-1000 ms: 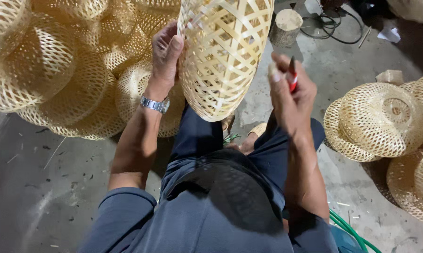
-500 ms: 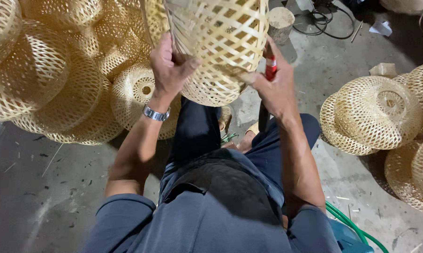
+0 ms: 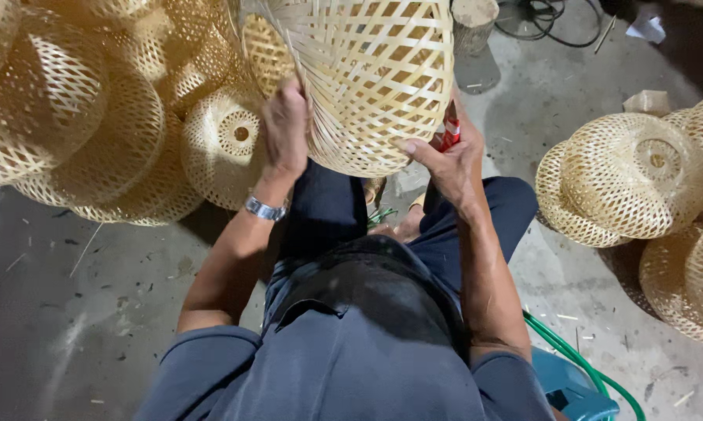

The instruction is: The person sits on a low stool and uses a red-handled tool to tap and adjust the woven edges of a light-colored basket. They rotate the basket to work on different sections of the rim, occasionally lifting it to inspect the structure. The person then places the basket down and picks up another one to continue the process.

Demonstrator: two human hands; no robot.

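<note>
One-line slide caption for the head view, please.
Seated person's left hand and right hand, with a red tool, hold a woven bamboo basket among other baskets.

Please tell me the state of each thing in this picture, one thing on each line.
woven basket: held up, gripped from both sides.
left hand: closed on the basket's edge.
right hand: pressing the basket, holding a red-handled tool.
basket pile: lying heaped on the floor.
green hose: lying on the floor.

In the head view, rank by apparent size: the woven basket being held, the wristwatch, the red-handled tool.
1. Woven basket, largest, though nearest the camera.
2. Wristwatch.
3. Red-handled tool, mostly hidden by the right hand, so unsure against the watch.
</note>
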